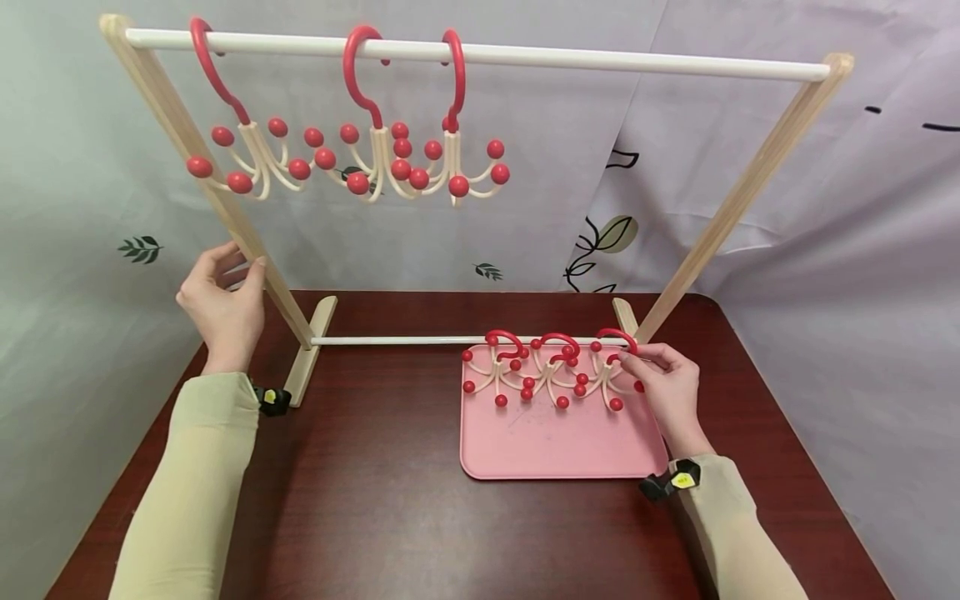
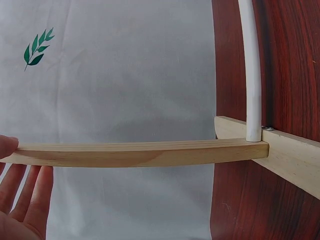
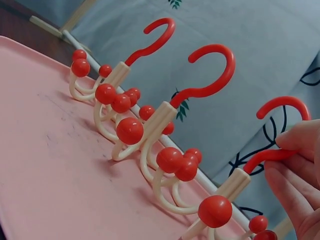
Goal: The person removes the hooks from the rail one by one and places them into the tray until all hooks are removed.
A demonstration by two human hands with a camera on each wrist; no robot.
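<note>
tray point(image 1: 555, 450) pink; hooks point(image 1: 551, 371) cream with red balls and red tops; rack point(image 1: 750, 192) pale wood, white rods point(image 1: 480, 54); table point(image 1: 375, 500) dark reddish brown; backdrop point(image 1: 525, 208) grey-white, green leaf print; sleeves point(image 1: 187, 492) light olive

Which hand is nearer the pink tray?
Right. The right hand pinches a hook standing on the pink tray; the left hand holds the rack's left leg, well away.

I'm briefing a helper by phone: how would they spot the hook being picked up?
Look at the pink tray on the dark table. Three red-tipped hooks stand along its far edge; it is the rightmost hook, the only one pinched by the right hand.
</note>
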